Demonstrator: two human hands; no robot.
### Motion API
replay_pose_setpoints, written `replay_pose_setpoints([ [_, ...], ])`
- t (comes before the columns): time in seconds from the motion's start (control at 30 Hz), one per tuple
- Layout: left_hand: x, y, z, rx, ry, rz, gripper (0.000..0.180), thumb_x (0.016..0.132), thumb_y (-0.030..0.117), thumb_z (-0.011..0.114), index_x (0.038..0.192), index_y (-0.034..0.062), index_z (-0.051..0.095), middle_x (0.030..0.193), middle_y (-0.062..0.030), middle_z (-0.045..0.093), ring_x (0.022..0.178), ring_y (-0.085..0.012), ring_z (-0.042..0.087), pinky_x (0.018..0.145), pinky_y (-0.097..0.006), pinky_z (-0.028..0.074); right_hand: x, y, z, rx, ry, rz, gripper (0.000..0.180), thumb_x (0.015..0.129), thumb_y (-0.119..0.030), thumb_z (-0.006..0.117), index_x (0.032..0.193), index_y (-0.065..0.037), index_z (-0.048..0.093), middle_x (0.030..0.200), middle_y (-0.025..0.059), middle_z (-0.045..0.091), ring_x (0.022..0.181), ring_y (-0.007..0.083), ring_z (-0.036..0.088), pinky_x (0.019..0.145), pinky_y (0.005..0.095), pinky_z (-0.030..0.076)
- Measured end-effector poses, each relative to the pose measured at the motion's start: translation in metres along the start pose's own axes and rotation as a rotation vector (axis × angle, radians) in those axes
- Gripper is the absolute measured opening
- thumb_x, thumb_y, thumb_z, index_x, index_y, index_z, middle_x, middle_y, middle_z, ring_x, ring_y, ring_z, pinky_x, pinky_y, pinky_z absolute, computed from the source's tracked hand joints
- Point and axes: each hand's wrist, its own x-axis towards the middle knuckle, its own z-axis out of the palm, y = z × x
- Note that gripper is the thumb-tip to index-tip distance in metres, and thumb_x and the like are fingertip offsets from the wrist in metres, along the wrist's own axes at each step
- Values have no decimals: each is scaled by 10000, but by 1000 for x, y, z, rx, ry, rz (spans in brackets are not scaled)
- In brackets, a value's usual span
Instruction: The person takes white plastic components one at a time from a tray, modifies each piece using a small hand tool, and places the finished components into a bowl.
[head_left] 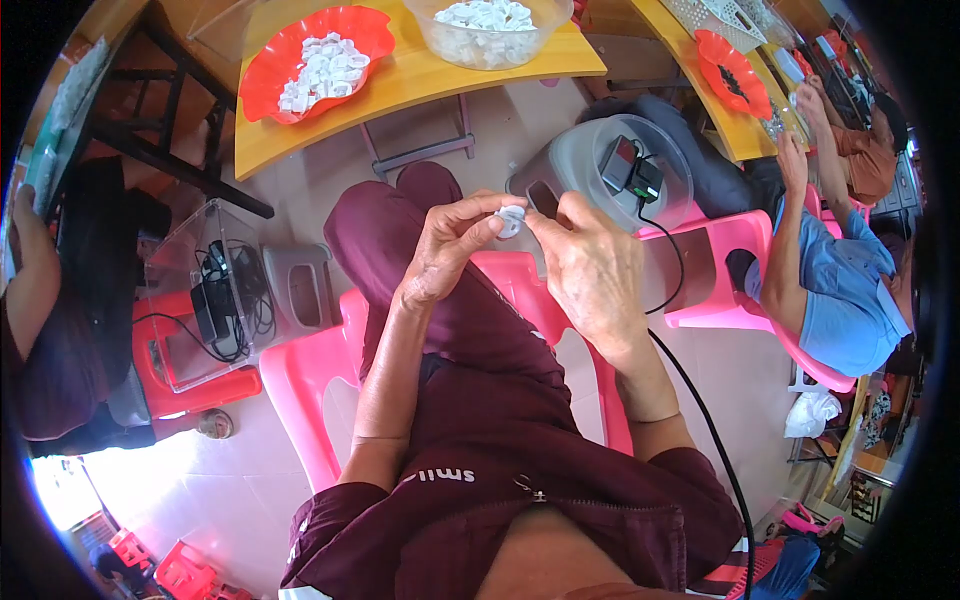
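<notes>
Both my hands meet above my lap, over maroon trousers. My left hand (pixel 447 250) and my right hand (pixel 590 268) pinch one small white plastic part (pixel 511 219) between their fingertips. The part is round and partly hidden by my fingers. Ahead on a yellow table (pixel 400 85) stand a red scalloped bowl (pixel 270 85) holding several white parts and a clear tub (pixel 487 48) filled with more of them.
I sit on a pink plastic chair (pixel 310 390). A clear box with cables (pixel 215 295) stands on a red stool at my left. A grey bin with a black device (pixel 625 165) is at my right. A person in a blue shirt (pixel 840 300) sits at another yellow table.
</notes>
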Motion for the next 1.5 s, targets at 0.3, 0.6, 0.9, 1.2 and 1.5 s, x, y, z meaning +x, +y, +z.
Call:
replay_pose_setpoints([
  [0.3,5,10,-14,-55,353,-28,255,882,123,549,1100,0,597,878,-5,612,763,-71,529,690,-210,423,12,6,14,374,263,101,189,735,-37,646,911,-103,670,686,65,497,576,226,544,508,343,429],
  [0.6,167,86,-34,208,389,108,421,791,170,670,1130,-51,550,991,-117,592,862,-147,589,735,-241,480,9,38,89,1297,122,509,165,808,-7,606,963,-7,662,693,-21,464,540,40,439,446,192,358],
  [0.9,157,107,-71,731,656,345,404,726,102,659,1103,-18,576,1085,-182,591,828,-223,636,767,-303,492,7,38,82,1279,136,446,184,806,29,586,969,-6,663,696,-24,448,541,24,397,465,169,400],
  [1.2,123,144,-255,1611,615,-232,173,685,121,593,816,51,680,876,-188,651,855,-271,644,740,-362,501,5,31,79,1172,113,327,156,812,13,584,955,24,647,712,-15,472,547,31,435,456,171,386],
  [1.5,149,100,-293,1774,567,-497,220,744,110,567,929,17,644,1027,-209,609,973,-342,592,809,-420,492,3,28,85,1125,94,336,151,809,2,601,951,20,651,703,-12,478,535,36,433,460,175,393],
])
